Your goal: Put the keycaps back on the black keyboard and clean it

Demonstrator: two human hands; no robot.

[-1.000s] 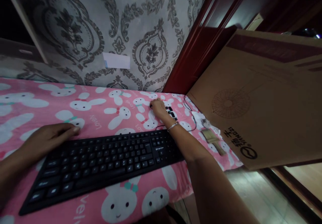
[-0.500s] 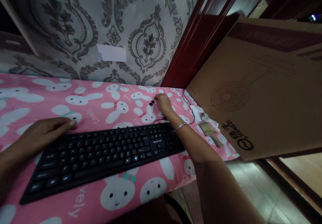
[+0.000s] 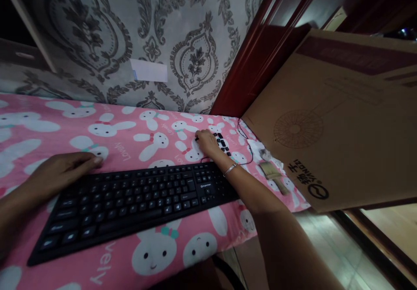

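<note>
Beyond keyboard (image 3: 137, 198), right hand (image 3: 206, 142) over loose keycaps (image 3: 223, 143), grip hidden, possibly pinching 1; left hand (image 3: 61, 173) flat.

open: pink cloth (image 3: 130, 144) behind keyboard (image 3: 137, 201) | blocked right: cardboard box (image 3: 342, 125), brush (image 3: 273, 175), cable (image 3: 243, 131)

I observe the left hand (image 3: 61, 173) flat, palm down, fingers extended. Right arm stretched forward, right hand (image 3: 206, 143) curled downward; grip possibly closed.

The person is wearing a thin silver bangle (image 3: 230, 169) on the right wrist, just beyond the keyboard's (image 3: 130, 203) right end, with both forearms showing no sleeves.
</note>
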